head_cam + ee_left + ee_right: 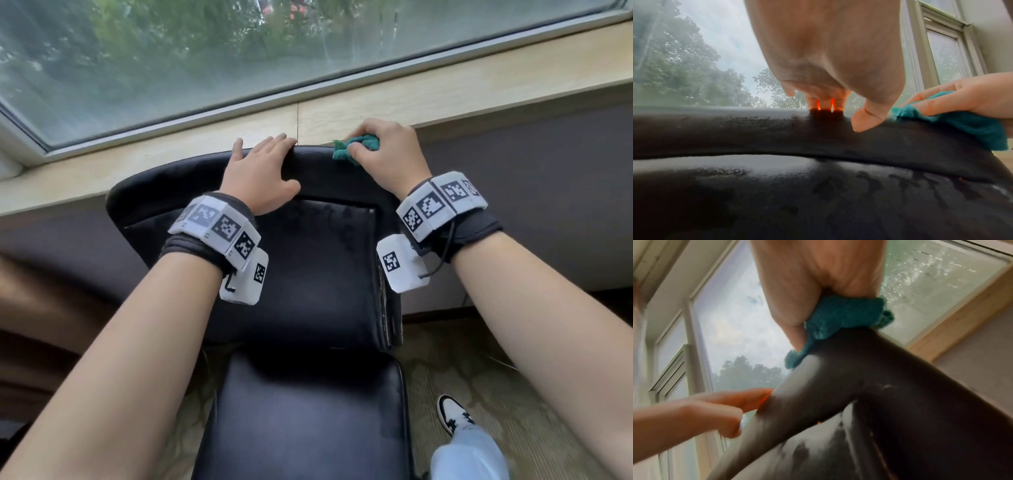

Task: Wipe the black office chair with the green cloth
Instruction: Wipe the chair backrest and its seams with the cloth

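The black office chair (308,267) stands in front of me with its backrest against the sill; its worn surface fills the left wrist view (818,194) and the right wrist view (900,386). My left hand (260,171) holds the backrest's top edge, fingers hooked over it (826,104) and thumb on the front. My right hand (387,157) grips a bunched green cloth (356,145) and presses it on the top edge, right of the left hand. The cloth (972,128) (842,316) sticks out below the curled fingers.
A pale wooden window sill (445,89) runs just behind the backrest, with the window pane (171,51) above it and a grey wall below. The chair seat (308,411) is near me. My shoe (454,416) stands on patterned carpet at the right.
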Tool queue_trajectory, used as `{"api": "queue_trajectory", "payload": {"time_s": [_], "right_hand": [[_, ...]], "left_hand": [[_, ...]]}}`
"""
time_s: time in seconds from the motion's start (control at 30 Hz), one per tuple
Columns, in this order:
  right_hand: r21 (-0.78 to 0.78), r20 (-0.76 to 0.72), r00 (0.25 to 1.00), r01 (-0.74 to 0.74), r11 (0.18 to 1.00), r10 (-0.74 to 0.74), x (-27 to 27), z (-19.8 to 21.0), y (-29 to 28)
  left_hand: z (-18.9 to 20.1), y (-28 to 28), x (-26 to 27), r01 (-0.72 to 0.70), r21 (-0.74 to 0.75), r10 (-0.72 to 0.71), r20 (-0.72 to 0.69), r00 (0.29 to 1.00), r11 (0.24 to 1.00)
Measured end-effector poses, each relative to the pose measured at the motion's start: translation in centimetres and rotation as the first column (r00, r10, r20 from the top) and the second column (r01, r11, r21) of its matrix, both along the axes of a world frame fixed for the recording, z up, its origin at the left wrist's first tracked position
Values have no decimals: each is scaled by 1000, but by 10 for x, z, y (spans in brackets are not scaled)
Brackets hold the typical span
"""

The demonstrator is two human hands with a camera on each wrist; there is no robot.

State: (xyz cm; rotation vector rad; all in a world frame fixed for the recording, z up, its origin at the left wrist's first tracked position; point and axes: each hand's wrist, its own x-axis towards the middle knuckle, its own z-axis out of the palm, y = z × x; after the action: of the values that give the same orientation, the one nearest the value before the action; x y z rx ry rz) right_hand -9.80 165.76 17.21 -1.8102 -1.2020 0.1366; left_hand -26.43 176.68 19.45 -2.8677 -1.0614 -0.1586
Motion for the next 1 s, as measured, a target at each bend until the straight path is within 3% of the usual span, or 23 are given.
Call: {"api": "queue_trajectory", "payload": {"time_s": [0.1, 0.23, 0.37, 0.47, 0.67, 0.73, 0.9, 1.0], "right_hand": [[65, -120, 988, -87, 994, 94, 6, -5, 5], [188, -242, 967, -38, 981, 84, 4, -36, -1], [200, -369, 922, -45, 979, 118, -1, -53, 13], [194, -328, 941, -21, 981, 85, -7, -43, 31], [134, -4, 990, -139, 981, 141, -33, -13, 78], [165, -28, 992, -120, 979, 127, -34, -17, 81], [170, -368, 919, -81, 982, 140, -8, -38, 74], [138, -310, 942, -87, 987, 126, -6, -32, 79]], "left_hand": [[-3, 9, -10, -39, 18, 39, 14, 999, 999], [-6, 20, -24, -98, 0, 98, 51, 994, 995], [-7, 28, -34, -155, -18, 156, 75, 985, 988], [-5, 35, -39, -174, -38, 177, 83, 981, 984], [-10, 48, -49, -205, -33, 207, 81, 975, 978], [-11, 53, -53, -214, -29, 216, 77, 973, 976], [-15, 57, -57, -240, -36, 242, 76, 967, 970], [-16, 59, -54, -249, -33, 251, 87, 964, 968]]}}
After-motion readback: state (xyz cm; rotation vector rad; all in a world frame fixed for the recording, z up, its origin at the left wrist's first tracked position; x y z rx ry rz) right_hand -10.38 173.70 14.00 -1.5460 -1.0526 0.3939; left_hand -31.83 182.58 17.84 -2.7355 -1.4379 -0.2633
